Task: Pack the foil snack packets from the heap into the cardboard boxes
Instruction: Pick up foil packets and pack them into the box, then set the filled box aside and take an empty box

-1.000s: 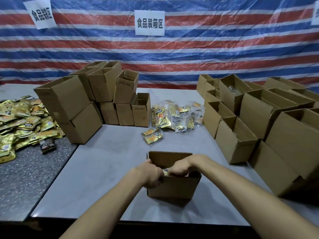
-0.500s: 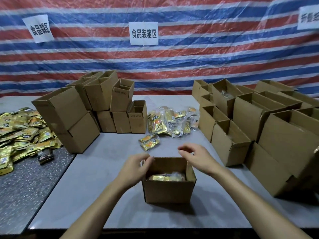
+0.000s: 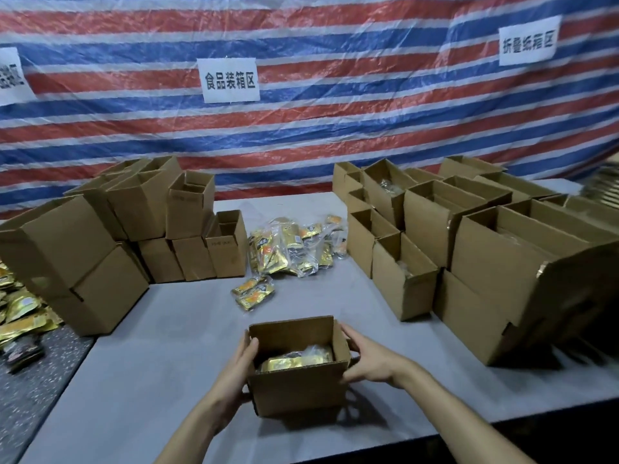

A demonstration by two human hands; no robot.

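While the small cardboard box point(image 3: 298, 386) stands open-topped near the front edge of the grey table point(image 3: 160, 380), the person clasps it from both sides. The left hand point(image 3: 234, 373) wraps the box's left wall, its thumb hooked over the rim and its fingers curled down round the lower corner. The right hand point(image 3: 365, 358) cups the right wall, with fingers laid along the cardboard and the thumb near the front corner, so the box is gripped between the two palms. Inside it lie gold foil packets point(image 3: 294, 360), with a bit of clear wrap showing above them; they fill only the bottom of the box. Farther back at the middle of the table sits the heap of snack packets point(image 3: 294, 249), partly in clear plastic, and two loose packets point(image 3: 254, 293) lie between the heap and the held box, touching neither. To the left of the heap rises a stack of cardboard boxes point(image 3: 160, 226), some on their sides. To the right stands a row of open boxes point(image 3: 469, 249), a few with pale contents too dim to make out. At the far left, a second pile of gold packets point(image 3: 20, 309) spreads over a dark speckled surface point(image 3: 40, 380). Behind everything hangs a red, white and blue striped tarp point(image 3: 335, 135) bearing white paper signs point(image 3: 230, 80).
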